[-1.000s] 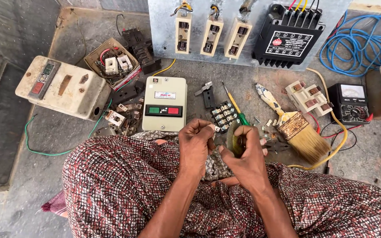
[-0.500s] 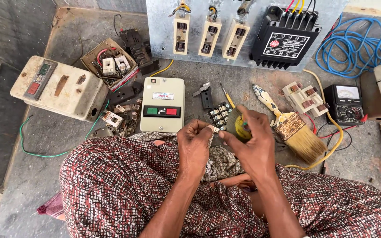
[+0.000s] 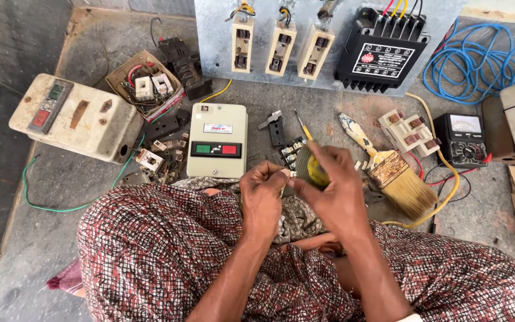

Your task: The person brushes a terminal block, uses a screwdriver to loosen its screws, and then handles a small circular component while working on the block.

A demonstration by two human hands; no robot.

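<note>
Two hands worked a small part over the lap.
Left hand [image 3: 261, 194] fingers pinched a tiny part; right hand [image 3: 333, 194] fingers gripped a yellow-green screwdriver [image 3: 312, 156] beside them.

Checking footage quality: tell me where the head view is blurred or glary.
Head view: right hand motion-blurred, smearing the yellow-green thing at its fingers; left hand sharper; starter box and paintbrush crisp; soft even daylight, no glare.

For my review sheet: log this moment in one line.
left hand: pinching small part | right hand: on yellow-handled screwdriver | nearby: cream starter box
</note>
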